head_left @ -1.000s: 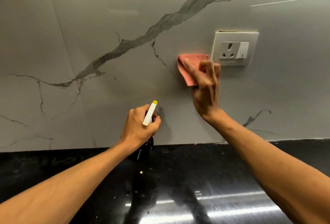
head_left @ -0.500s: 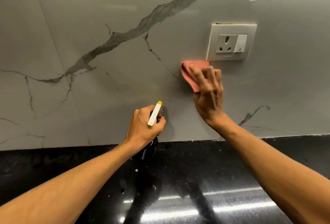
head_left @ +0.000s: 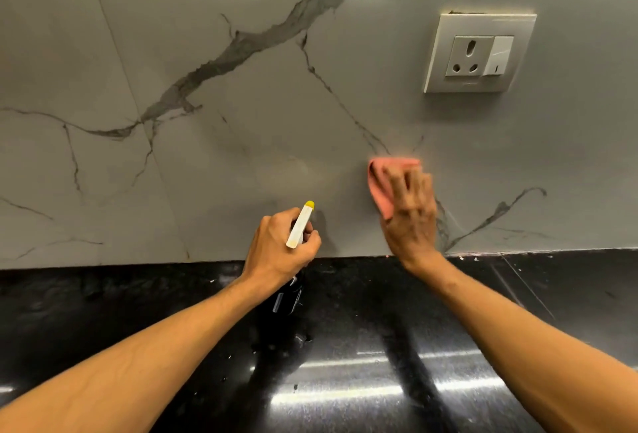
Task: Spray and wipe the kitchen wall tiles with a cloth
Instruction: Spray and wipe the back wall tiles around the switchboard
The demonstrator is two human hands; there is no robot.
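Observation:
Grey marble-veined wall tiles (head_left: 241, 142) fill the upper view. My right hand (head_left: 411, 215) presses a pink cloth (head_left: 379, 180) flat against the tile, low on the wall below and left of the socket; its fingers lie spread and are motion-blurred. My left hand (head_left: 279, 249) grips a dark spray bottle (head_left: 288, 298) around the neck. The bottle's white nozzle with a yellow tip (head_left: 301, 224) points up toward the wall. Most of the bottle body is hidden behind my left hand and wrist.
A white wall socket with a switch (head_left: 478, 53) sits at the upper right of the tiles. A glossy black countertop (head_left: 345, 381) runs along the wall's base, with a few droplets and crumbs on it.
My right hand has slid the pink cloth down the wall, from beside the socket to well below it. My left hand stays holding the bottle in about the same spot.

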